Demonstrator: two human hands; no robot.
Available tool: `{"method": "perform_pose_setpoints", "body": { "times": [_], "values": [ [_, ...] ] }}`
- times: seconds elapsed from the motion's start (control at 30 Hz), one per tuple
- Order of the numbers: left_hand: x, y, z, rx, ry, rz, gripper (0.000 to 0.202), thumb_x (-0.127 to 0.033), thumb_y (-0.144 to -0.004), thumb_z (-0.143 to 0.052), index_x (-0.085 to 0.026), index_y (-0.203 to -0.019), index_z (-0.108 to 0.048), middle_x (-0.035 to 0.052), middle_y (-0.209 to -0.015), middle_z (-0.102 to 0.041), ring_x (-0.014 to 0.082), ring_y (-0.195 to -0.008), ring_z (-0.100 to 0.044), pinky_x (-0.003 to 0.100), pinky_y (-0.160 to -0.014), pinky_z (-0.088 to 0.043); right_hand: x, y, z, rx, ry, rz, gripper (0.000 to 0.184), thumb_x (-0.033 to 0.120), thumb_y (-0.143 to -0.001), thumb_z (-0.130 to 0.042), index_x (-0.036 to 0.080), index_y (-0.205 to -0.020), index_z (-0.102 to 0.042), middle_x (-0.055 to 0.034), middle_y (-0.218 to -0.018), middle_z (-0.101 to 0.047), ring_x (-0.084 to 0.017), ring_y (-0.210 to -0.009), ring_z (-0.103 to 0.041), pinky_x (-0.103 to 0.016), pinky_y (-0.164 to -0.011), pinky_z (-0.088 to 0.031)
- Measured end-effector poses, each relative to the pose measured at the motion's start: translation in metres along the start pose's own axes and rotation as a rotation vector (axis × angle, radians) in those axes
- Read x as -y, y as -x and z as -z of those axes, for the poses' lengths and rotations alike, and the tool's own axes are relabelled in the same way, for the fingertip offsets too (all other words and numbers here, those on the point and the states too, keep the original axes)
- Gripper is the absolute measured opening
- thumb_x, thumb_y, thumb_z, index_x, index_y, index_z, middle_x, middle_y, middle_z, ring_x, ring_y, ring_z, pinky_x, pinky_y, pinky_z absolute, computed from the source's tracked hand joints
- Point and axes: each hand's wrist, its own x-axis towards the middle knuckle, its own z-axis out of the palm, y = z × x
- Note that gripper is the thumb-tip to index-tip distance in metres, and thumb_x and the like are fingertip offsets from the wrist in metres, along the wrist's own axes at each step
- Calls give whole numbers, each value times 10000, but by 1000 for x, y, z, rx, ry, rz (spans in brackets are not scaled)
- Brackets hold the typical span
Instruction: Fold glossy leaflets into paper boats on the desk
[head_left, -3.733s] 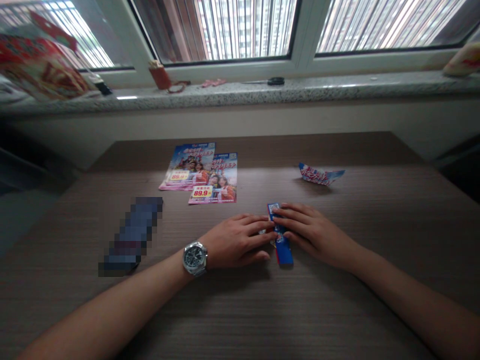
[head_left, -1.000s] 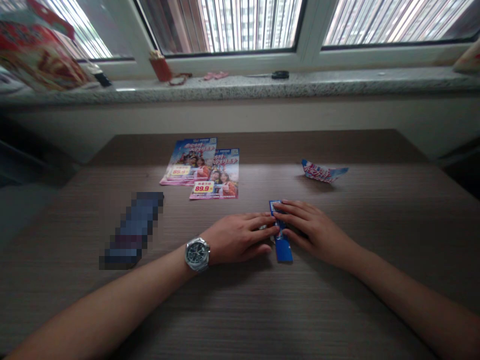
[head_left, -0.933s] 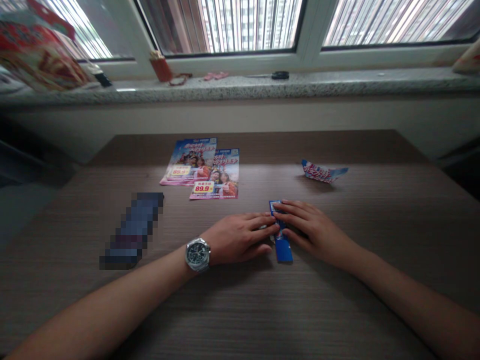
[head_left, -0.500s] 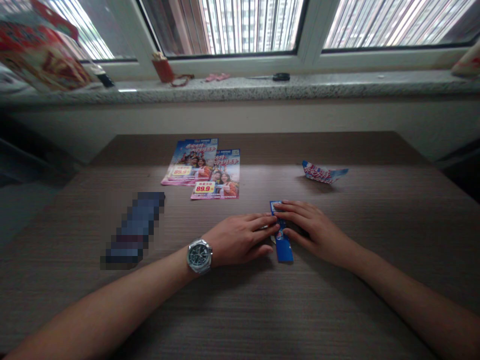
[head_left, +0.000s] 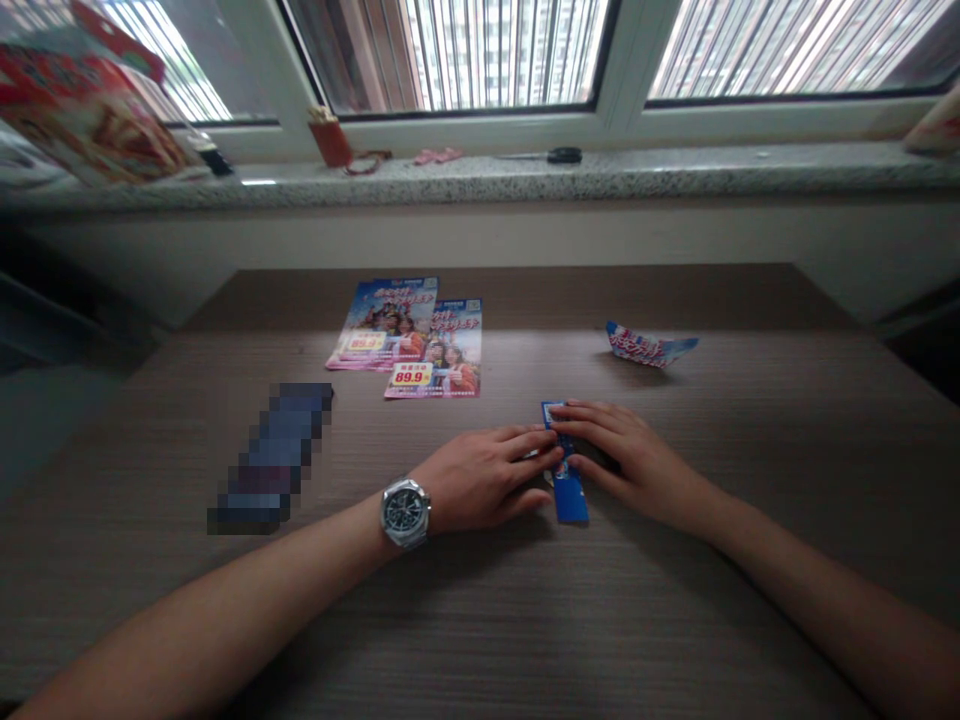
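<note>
A narrow folded strip of blue printed paper, a flyer (head_left: 571,500), lies on the wooden table between my hands. My left hand (head_left: 491,475), with a steel watch (head_left: 406,513) on its wrist, rests its stretched fingertips on the strip's left edge. From the other side my right hand (head_left: 630,455) lays its spread fingers over the upper part of the strip. Both hands are open and press flat; the fingers hide the strip's middle. Farther back on the right sits a folded paper boat (head_left: 649,347) with the same kind of print.
Flat flyers (head_left: 439,370) overlap at the back left. Left of my forearm lies a pixelated dark, phone-like slab (head_left: 277,455). On the granite windowsill (head_left: 465,185) stand a red holder (head_left: 330,140), scissors (head_left: 562,155) and a large printed bag (head_left: 90,110).
My hands keep almost the same place on the folded flyer. The whole view has shifted very slightly; nothing else has visibly moved.
</note>
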Motion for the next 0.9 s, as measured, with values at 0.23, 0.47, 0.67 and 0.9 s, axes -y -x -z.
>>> {"method": "perform_pose_setpoints", "body": {
  "times": [0.23, 0.47, 0.67, 0.9],
  "values": [
    [-2, 0, 1, 9, -3, 22, 493, -444, -1034, -445, -149, -1422, -522, 128, -1478, -522, 266, -1337, -527, 411, -1125, -460, -2, 0, 1, -34, -64, -15, 359, 270, -997, -529, 276, -1353, -569, -100, -1458, -565, -267, -1367, -503, -506, -1109, -433],
    [-1, 0, 0, 7, 6, 25, 477, -411, -1036, -447, -170, -1444, -497, 114, -1501, -499, 251, -1352, -513, 403, -1142, -441, -5, -9, 6, -123, -155, -100, 109, 256, -956, -575, 236, -1024, -658, -110, -1208, -651, -257, -1108, -651, -435, -948, -548],
    [-1, 1, -1, -11, 10, 23, 469, -407, -1035, -452, -173, -1439, -500, 118, -1495, -505, 250, -1353, -514, 406, -1131, -455, -7, -17, 5, -127, -104, -91, 32, 200, -917, -630, 215, -909, -657, -105, -1131, -644, -244, -1023, -653, -408, -877, -556],
    [-2, 1, 0, 1, 7, 28, 462, -403, -1040, -441, -168, -1433, -503, 116, -1507, -492, 248, -1360, -510, 403, -1134, -453, -8, -18, 3, -132, -71, -71, 38, 201, -906, -641, 219, -880, -662, -96, -1096, -662, -240, -973, -665, -398, -827, -571]
  ]
}}
